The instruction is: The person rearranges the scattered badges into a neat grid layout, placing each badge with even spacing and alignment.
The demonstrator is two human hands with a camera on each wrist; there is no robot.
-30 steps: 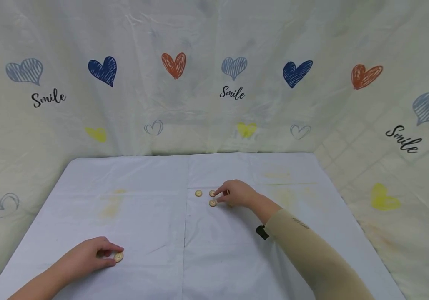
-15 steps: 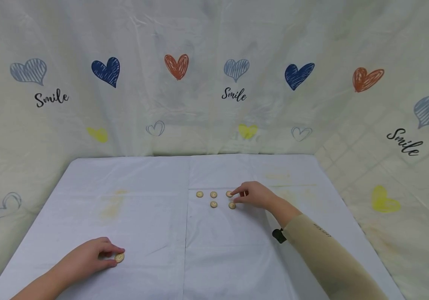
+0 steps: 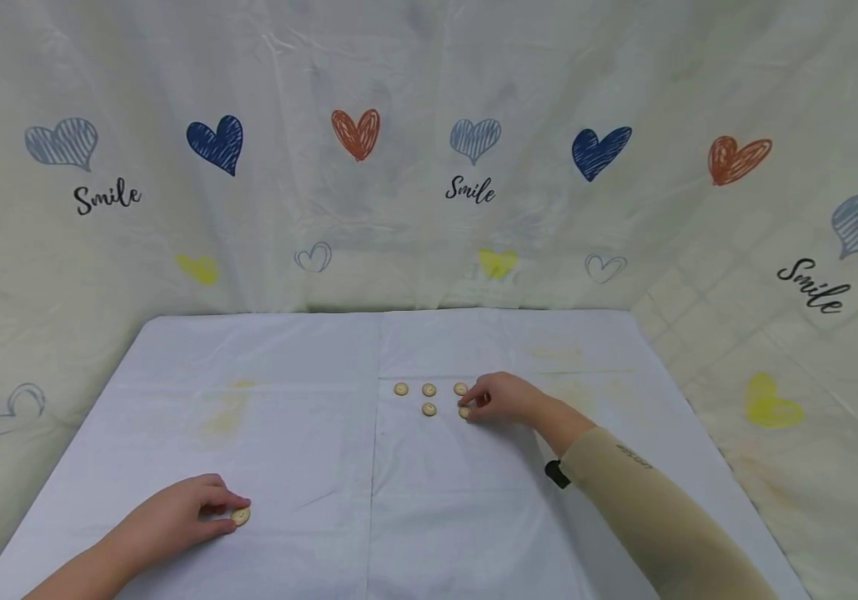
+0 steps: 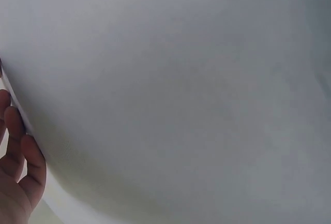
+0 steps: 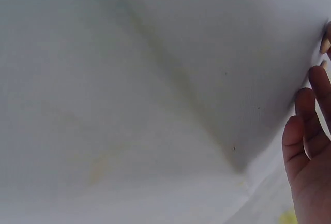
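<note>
In the head view, my left hand (image 3: pixel 173 518) rests at the table's near left and pinches a round wooden button (image 3: pixel 241 517) between thumb and index finger. Farther back, right of the middle, my right hand (image 3: pixel 505 398) has its thumb and index finger on another wooden button (image 3: pixel 464 412), partly covered by the fingers. Just behind those fingertips lies the back row's right-hand button (image 3: pixel 460 389). To its left are a middle button (image 3: pixel 429 390) and a left button (image 3: pixel 401 389). A front button (image 3: pixel 429 409) sits below the middle one. Both wrist views catch only part of each hand at the edge.
A white cloth with creases and yellowish stains covers the table (image 3: pixel 301 442). Behind and beside it hangs a pale curtain (image 3: pixel 398 208) printed with hearts and "Smile". A small black object (image 3: pixel 557 474) shows under my right wrist.
My right hand moved right from the middle buttons, uncovering the right-hand pair, then its fingers drew together at the front right button. The left hand kept its place with its button.
</note>
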